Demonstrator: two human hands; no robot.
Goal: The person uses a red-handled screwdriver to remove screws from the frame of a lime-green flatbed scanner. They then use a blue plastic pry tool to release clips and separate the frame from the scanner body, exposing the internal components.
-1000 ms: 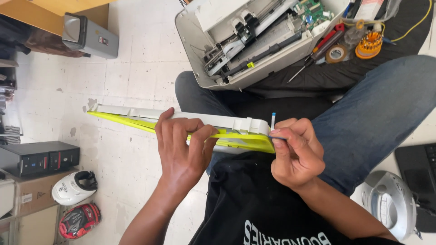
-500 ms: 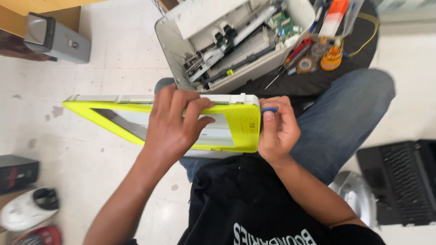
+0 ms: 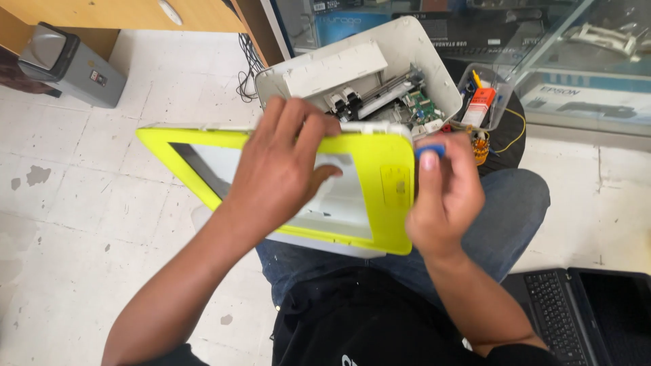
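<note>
Yellow-framed printer cover panel (image 3: 325, 196) held over lap.
Left hand (image 3: 285, 166) grips the panel's top edge; right hand (image 3: 444, 196) pinches a blue-handled tool (image 3: 430, 150) at its right edge.

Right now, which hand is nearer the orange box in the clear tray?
Right. The right hand sits just below-left of the orange box; the left hand is farther left, on the yellow panel.
</note>
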